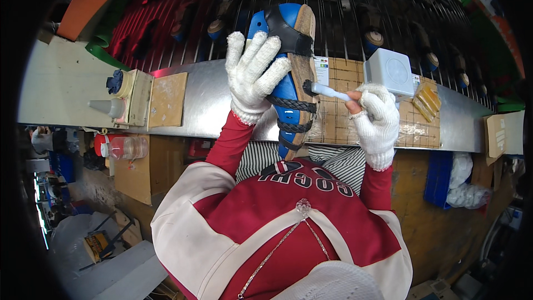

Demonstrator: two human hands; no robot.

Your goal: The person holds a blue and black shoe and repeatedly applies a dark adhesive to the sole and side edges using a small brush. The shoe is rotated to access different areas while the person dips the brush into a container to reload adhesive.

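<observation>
Held up over the shiny metal bench (211, 105): a blue shoe form with black braided straps and a tan sole (288, 78), left hand (252, 75) wrapped around it. Right hand (377, 116) pinched shut on a small white-handled brush (327, 90), bristles touching the sole's edge.

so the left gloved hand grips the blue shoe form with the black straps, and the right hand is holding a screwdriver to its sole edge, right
Not quite. The head view shows the right hand holding a small brush with a pale handle, not a screwdriver, its dark tip at the sole edge. The rest stands: the left hand grips the blue shoe form with the black straps.
</observation>
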